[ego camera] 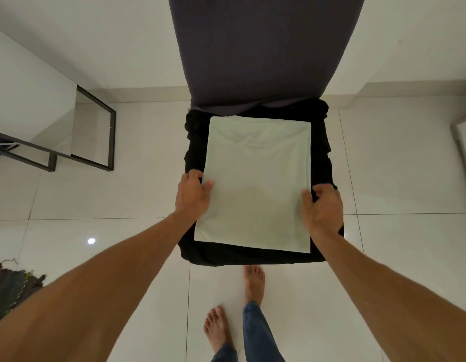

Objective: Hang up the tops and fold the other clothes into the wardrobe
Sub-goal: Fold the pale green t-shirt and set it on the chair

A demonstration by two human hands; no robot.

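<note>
Both hands are gripping the folded pale top lying on black cloth over the chair, left hand and right hand pinching its 2 side edges, long axis running away from the person, equally near.

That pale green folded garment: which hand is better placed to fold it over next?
Neither clearly. The left hand and right hand each grip an opposite side edge of the pale green garment, about level, so a two-handed fold looks likeliest.
</note>
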